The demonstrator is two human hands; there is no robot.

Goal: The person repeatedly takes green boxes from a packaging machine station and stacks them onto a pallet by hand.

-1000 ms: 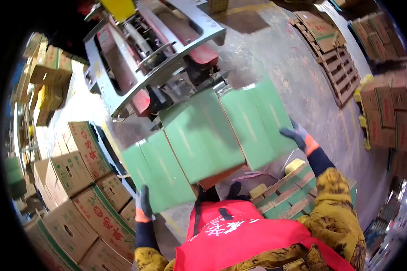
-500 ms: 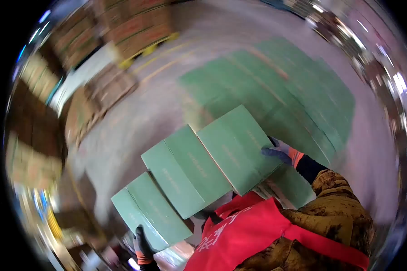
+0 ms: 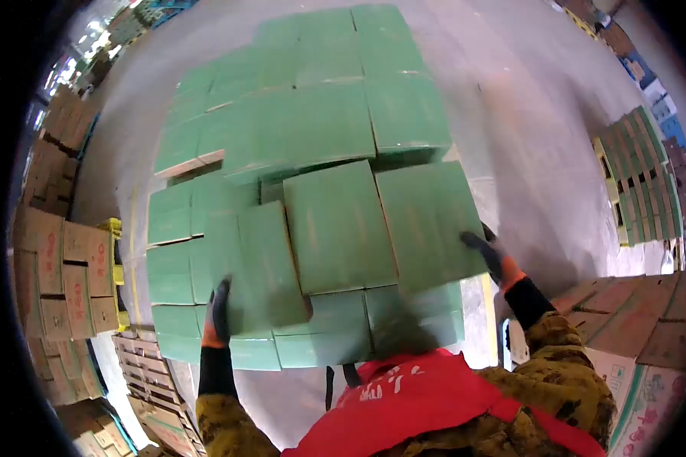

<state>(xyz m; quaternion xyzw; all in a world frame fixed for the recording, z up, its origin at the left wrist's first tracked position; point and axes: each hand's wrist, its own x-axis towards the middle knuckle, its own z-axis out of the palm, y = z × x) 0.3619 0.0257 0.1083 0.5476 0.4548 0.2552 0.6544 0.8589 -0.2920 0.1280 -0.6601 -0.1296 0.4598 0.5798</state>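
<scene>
Three green cartons hang in a row between my gloved hands, over a larger stack of matching cartons (image 3: 297,122). My left hand (image 3: 219,314) presses the outer side of the left carton (image 3: 259,266), which sits slightly lower than the others and is blurred. Pressed between its neighbours is the middle carton (image 3: 341,228). My right hand (image 3: 492,257) grips the outer side of the right carton (image 3: 428,221), its fingers over the top edge. The row covers part of the stack, so I cannot tell whether its underside touches the layer below.
Brown printed cartons (image 3: 42,251) stand on a yellow pallet (image 3: 117,266) at left. Wooden pallets (image 3: 149,365) lie at lower left. More brown cartons (image 3: 633,312) are close on my right. Farther right stands a slatted green-and-brown stack (image 3: 639,179).
My view has turned toward the green stack, which now lies straight ahead. The three cartons have moved with my hands from beside the stack to over it.
</scene>
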